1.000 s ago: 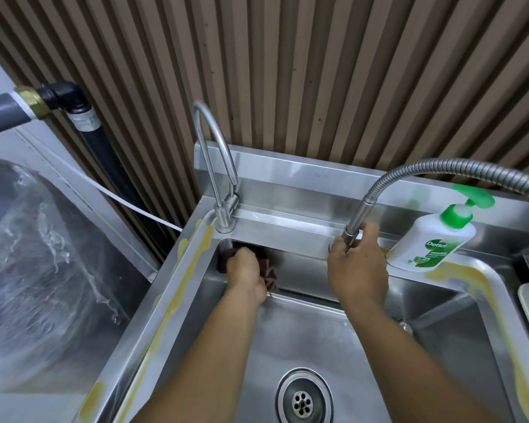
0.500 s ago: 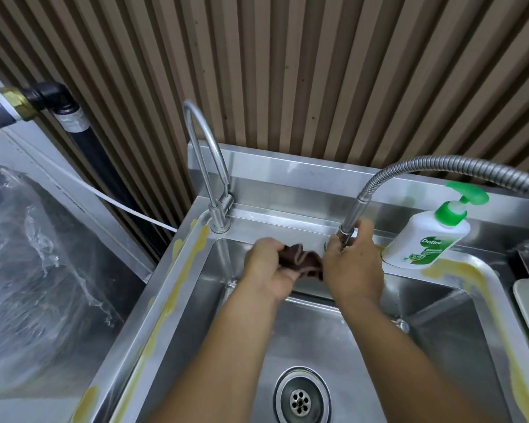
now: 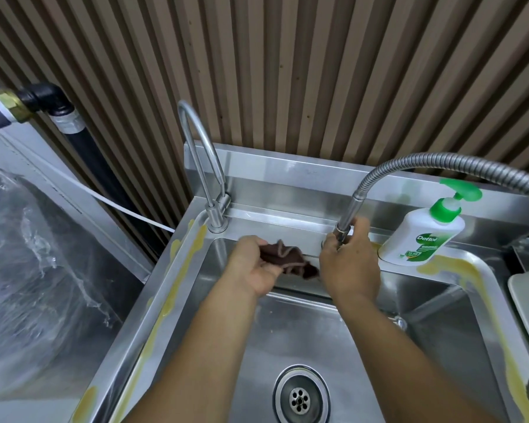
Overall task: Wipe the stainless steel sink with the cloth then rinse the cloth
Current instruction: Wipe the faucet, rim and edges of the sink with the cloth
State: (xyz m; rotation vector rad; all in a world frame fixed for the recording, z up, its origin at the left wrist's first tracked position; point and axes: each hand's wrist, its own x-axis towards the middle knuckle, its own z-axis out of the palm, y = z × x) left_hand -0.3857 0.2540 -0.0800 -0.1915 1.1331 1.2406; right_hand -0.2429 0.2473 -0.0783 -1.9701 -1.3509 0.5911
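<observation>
The stainless steel sink (image 3: 290, 337) fills the lower middle, its round drain (image 3: 300, 398) near the bottom. My left hand (image 3: 252, 267) grips a crumpled dark brown cloth (image 3: 287, 259) against the upper back wall of the basin. My right hand (image 3: 348, 265) is closed around the nozzle end of the flexible metal spray hose (image 3: 409, 169), just right of the cloth. The cloth's right end reaches to my right hand. I cannot see any water flowing.
A curved gooseneck faucet (image 3: 200, 160) stands at the sink's back left corner. A white and green Dettol pump bottle (image 3: 425, 233) sits on the back right rim. Yellowish residue (image 3: 177, 276) streaks the rims. A plastic-wrapped surface (image 3: 37, 270) lies left, a black pipe (image 3: 74, 135) behind.
My left hand carried the cloth from the basin's back left corner rightward to my right hand. My right hand stayed on the hose nozzle.
</observation>
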